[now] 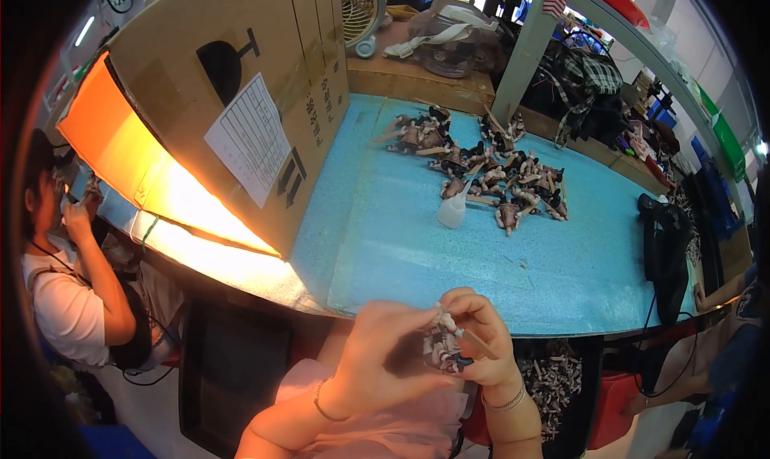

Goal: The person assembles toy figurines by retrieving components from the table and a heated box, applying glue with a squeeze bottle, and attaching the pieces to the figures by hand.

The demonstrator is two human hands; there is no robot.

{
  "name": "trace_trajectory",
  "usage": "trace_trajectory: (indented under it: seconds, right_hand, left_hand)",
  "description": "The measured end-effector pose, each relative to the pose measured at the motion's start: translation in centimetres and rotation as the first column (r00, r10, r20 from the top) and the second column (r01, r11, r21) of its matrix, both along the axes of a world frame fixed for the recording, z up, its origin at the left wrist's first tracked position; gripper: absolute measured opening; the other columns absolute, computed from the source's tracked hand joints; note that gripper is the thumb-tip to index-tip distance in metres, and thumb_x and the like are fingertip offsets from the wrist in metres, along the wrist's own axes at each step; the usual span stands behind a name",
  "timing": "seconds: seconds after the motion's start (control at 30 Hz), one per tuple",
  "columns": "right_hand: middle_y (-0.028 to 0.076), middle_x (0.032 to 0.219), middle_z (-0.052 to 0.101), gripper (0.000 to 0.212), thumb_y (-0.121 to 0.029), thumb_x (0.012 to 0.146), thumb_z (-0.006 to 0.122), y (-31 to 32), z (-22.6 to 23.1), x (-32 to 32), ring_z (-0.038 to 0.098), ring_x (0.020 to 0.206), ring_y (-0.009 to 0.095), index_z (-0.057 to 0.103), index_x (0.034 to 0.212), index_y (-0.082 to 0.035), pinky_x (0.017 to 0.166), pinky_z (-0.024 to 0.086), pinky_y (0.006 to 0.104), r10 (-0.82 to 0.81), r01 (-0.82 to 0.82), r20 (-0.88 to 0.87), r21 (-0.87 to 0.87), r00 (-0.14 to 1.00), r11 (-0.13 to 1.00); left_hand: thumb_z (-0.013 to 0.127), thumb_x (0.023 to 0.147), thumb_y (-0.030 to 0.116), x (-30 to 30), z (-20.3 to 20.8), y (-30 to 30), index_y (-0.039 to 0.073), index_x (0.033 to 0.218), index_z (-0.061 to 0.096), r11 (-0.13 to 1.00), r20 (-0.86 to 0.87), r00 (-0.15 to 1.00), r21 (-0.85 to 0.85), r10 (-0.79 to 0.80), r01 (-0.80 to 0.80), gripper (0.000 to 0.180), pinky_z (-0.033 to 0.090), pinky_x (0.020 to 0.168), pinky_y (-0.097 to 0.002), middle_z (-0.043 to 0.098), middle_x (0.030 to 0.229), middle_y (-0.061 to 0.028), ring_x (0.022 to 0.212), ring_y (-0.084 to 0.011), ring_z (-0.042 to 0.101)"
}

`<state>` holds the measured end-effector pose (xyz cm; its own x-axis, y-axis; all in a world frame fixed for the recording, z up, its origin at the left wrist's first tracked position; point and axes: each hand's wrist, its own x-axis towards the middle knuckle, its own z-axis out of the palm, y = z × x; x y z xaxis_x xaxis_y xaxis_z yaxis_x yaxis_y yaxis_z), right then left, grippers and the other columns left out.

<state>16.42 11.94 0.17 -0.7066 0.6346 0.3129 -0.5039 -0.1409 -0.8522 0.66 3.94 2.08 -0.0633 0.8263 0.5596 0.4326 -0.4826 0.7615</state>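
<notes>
Above my lap, at the table's near edge, I hold a small painted figurine point(443, 348) with pale and dark parts. My left hand point(370, 355) closes on it from the left, fingers reaching its top. My right hand point(491, 343) curls round its other side. A flat, light-brown, stick-like piece point(479, 344) juts out by the right palm; where it joins is hidden. Farther off, a loose pile of similar figurines point(507, 206) with light-brown sticks among them lies on the blue tabletop point(385, 242). A white squeeze bottle with a thin nozzle point(452, 211) stands before the pile.
A big cardboard box point(313, 74), lit orange inside, stands on the left. At the right edge lies a black object with a cable point(666, 234). Below the table are a dark bin of small parts point(553, 387) and a red stool point(613, 407). Co-workers sit either side.
</notes>
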Motion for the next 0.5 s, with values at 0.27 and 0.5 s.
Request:
trace_trajectory:
  seconds: [0.27, 0.5]
  right_hand:
    - [0.009, 0.11, 0.041, 0.068, -0.007, 0.06, 0.076, -0.1, 0.7, 0.5, 0.041, 0.106, 0.02, 0.045, 0.12, 0.0, 0.093, 0.031, 0.0323, -0.079, 0.027, 0.216, 0.233, 0.973, 0.972]
    - [0.009, 0.108, 0.042, 0.063, -0.008, 0.06, 0.076, -0.6, 1.0, 1.5, 0.042, 0.105, 0.02, 0.048, 0.116, -0.001, 0.091, 0.034, 0.0327, -0.12, 0.056, 0.258, 0.244, 0.959, 0.968]
  left_hand:
    - [0.083, 0.056, 0.026, -0.7, 0.3, -0.5, 0.0, 0.113, 0.052, 0.996, -0.043, 0.998, -0.084, -0.036, 0.032, 0.07, 0.044, 0.073, -0.0275, 0.054, 0.096, -0.0097, 0.085, -0.0179, 0.052]
    - [0.084, 0.054, 0.024, -0.4, 0.4, -0.5, 0.002, 0.119, 0.046, 0.992, -0.013, 0.996, -0.091, -0.089, 0.087, 0.078, 0.042, 0.078, -0.0312, 0.056, 0.1, -0.0089, 0.091, -0.0193, 0.053]
